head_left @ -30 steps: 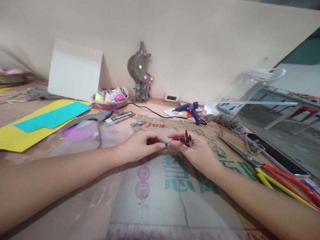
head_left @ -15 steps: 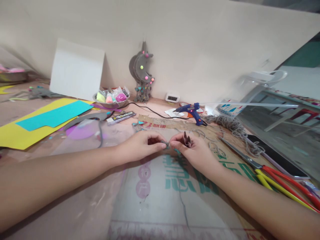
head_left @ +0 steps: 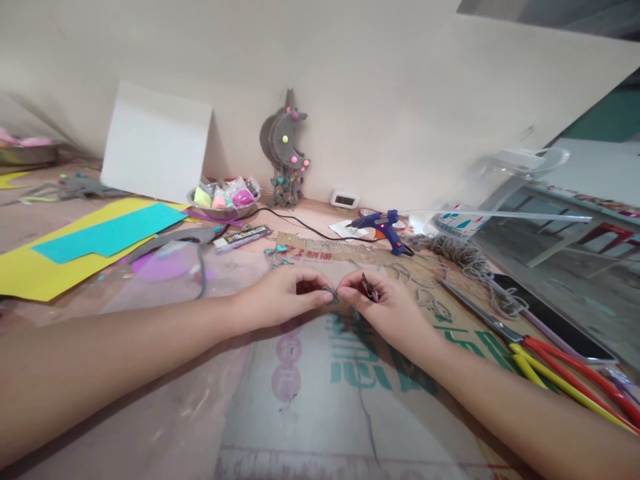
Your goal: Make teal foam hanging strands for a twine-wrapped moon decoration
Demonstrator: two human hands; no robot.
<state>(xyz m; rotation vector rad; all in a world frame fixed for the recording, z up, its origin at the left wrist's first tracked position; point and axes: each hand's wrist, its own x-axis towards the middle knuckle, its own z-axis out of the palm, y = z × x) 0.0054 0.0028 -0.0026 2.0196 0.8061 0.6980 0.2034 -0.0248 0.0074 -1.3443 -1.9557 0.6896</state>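
My left hand (head_left: 285, 293) and my right hand (head_left: 385, 303) meet at the middle of the table, fingertips pinched together on a small grey piece (head_left: 332, 292). A dark folded bit (head_left: 369, 287) also sticks up between the fingers of my right hand. Both hands rest just above a printed cardboard sheet (head_left: 350, 373) that lies on the table. I cannot make out what the small grey piece is.
A blue glue gun (head_left: 383, 225) lies behind the hands, its cord running left. Grey twine (head_left: 460, 253), scissors (head_left: 480, 313) and red and yellow sticks (head_left: 570, 373) lie right. Yellow and teal sheets (head_left: 100, 233), a bowl of coloured bits (head_left: 223, 197) and a moon decoration (head_left: 286, 143) stand left and back.
The hands have stayed pinched together on the small piece, shifting only slightly. The view has tilted down a little.
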